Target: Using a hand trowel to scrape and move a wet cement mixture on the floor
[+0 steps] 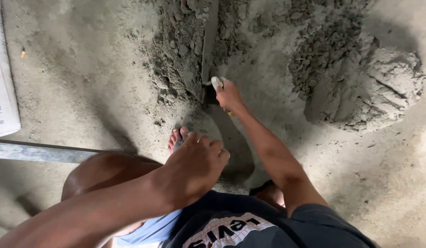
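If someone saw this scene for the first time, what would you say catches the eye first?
First, the right hand near the centre, gripping the handle of a trowel whose blade is sunk into the grey mortar pile spread over the top of the view. Next, the left hand resting loosely in the foreground above a bare foot on the dusty floor.

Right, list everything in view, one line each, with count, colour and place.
Trowel: one, grey blade caked with mix, upper middle, stuck edge-on into the pile.
Mortar pile: one, grey, lumpy, across the top and right.
Floor: one, dusty grey concrete, all around.
Sack: one, white, left edge.
Metal bar: one, grey, lying lower left.
Small orange scrap: one, upper left on the floor.
Foot: one bare, centre, toes showing.
Left hand: resting by the bent knee, holding nothing.
Right hand: gripping the trowel's handle.
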